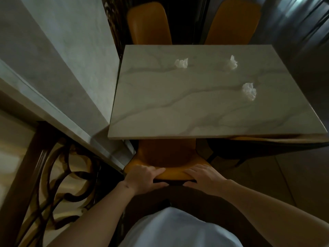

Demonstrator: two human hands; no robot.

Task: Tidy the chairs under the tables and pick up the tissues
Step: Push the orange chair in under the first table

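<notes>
Nearest to us, at 6 o'clock, is a pale shirt front (176, 229), with two bare forearms reaching forward from it. Our left hand (142, 177) and right hand (204, 176) both grip the top edge of an orange chair (167, 157) directly ahead: the fingers of each hand curl over the front of the backrest while the thumbs wrap behind it. The hands sit near each other, the left at about 11 o'clock from the shirt, the right at about 1 o'clock.

The chair's seat is tucked partly beneath a marble-patterned bench (178, 113), pale with grey veins, which fills the centre of the view. Three crumpled white tissues lie on the bench, apart from one another: the first tissue (181, 63) toward 12 o'clock, the second tissue (233, 63) toward 1 o'clock near the far edge, and the third tissue (249, 91) at about 2 o'clock, closer to the right edge.

Beyond the far edge stand two more orange chairs, the far left chair (149, 24) and the far right chair (233, 22), backrests upright. At 9 o'clock a pale marble wall ledge (53, 72) runs diagonally, and at 7 o'clock sits dark scrolled ironwork (58, 177).
</notes>
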